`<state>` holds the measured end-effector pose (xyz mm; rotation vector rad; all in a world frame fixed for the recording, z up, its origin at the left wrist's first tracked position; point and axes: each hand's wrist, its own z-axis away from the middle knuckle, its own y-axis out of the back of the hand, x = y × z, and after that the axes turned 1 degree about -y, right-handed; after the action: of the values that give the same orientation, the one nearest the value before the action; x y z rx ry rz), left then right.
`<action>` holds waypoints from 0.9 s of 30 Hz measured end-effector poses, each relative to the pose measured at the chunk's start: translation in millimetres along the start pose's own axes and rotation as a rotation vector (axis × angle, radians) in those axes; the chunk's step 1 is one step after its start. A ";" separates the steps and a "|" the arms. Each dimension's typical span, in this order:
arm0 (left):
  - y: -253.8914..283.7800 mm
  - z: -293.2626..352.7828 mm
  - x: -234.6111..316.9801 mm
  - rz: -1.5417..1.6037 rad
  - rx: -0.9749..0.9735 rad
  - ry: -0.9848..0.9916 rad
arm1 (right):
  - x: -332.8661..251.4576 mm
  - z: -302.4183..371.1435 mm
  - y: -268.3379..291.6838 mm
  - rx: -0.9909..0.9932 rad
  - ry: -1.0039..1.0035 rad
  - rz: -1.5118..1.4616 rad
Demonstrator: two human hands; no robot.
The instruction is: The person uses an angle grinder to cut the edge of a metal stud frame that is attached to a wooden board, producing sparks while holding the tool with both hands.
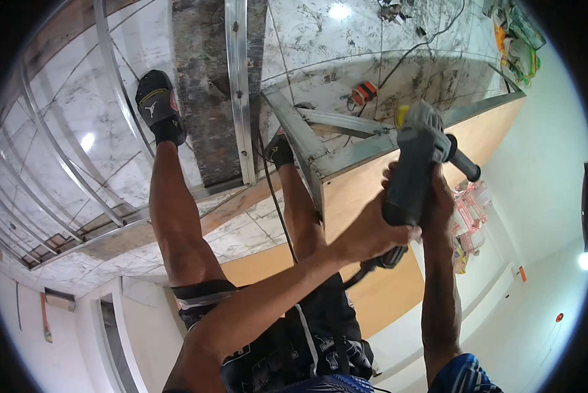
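Note:
A dark grey angle grinder (pixel 409 187) is held up in front of me with both hands, its metal gear head (pixel 422 121) pointing away. My left hand (pixel 372 226) is closed around the rear of its body. My right hand (pixel 441 203) is wrapped along the body's right side, with some fingers hidden behind it. The black side handle (pixel 466 165) sticks out to the right, ungripped. A yellow part (pixel 402 116) shows at the head's left; I cannot make out the disc. Below and beyond the grinder stands a plywood panel (pixel 366 187) with a grey metal tube frame (pixel 352 157).
An orange and black box (pixel 364 93) with a cord (pixel 409 56) lies on the smudged tile floor (pixel 327 39). Metal bars (pixel 61 157) and a dark board (pixel 205 98) lie by my feet. Sacks (pixel 471 209) are at the right; a black cord (pixel 274 196) runs past my leg.

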<state>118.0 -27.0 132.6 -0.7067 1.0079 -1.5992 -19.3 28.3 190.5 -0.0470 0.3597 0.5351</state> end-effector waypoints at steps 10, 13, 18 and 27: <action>-44.0 -6.5 -7.2 0.140 -0.004 0.077 | -19.3 18.6 2.3 0.385 -0.114 0.269; -46.3 -17.2 0.7 0.127 -0.005 0.121 | -28.8 8.5 8.1 0.424 -0.220 0.241; -51.0 -27.6 -25.2 0.248 0.029 0.122 | -32.3 -3.8 -2.7 0.489 -0.309 0.374; -65.5 -30.5 3.1 0.346 0.226 0.018 | -65.2 -33.1 -24.5 0.374 -0.422 0.661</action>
<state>61.0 -17.4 176.1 -0.3418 0.8896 -1.3886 -69.6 -29.3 180.9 0.5570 0.0458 1.0978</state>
